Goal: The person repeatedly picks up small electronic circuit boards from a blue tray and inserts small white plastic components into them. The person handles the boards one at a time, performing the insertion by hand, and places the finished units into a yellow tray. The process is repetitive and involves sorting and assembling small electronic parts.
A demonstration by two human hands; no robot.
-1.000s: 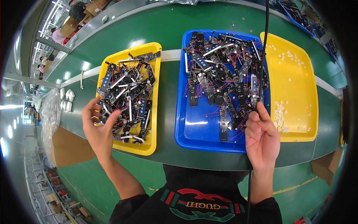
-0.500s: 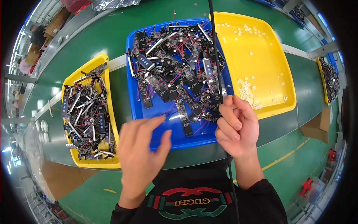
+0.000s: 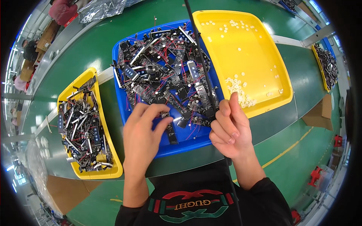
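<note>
A blue tray holds a heap of dark circuit boards with red wires and white strips. At its near side, the thumb and fingertips of my left hand close around the upper end of one narrow circuit board, which lies against the tray floor. My right hand is raised over the tray's near right corner, palm up. Its fingers are curled and its thumb points up beside the index finger; anything between them is too small to make out.
To the right, a yellow tray holds small white rings. A smaller yellow tray of boards stands on the left. A thin black cord hangs across the view. Cardboard is beyond the table's right edge.
My left hand has moved forward and its fingers have closed in on the narrow circuit board. My right hand stays curled, its thumb now more upright. The view has shifted slightly.
</note>
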